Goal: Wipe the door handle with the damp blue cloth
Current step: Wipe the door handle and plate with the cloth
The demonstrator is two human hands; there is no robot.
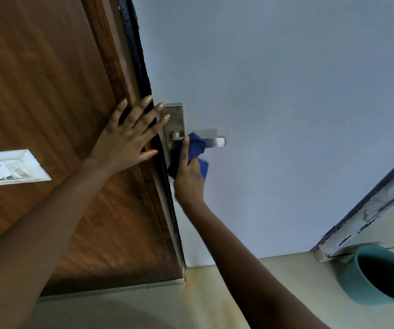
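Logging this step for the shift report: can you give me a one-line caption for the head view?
Right hand rubs blue cloth along door handle; left hand braces on wooden frame.

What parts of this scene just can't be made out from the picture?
Head view only:
- Middle of the door handle: wrapped by the blue cloth.
- Right hand fingers: hidden behind cloth and palm.
- Switch plate: overexposed, markings unreadable.
- Teal bucket: cut off by the right edge, inside dark.
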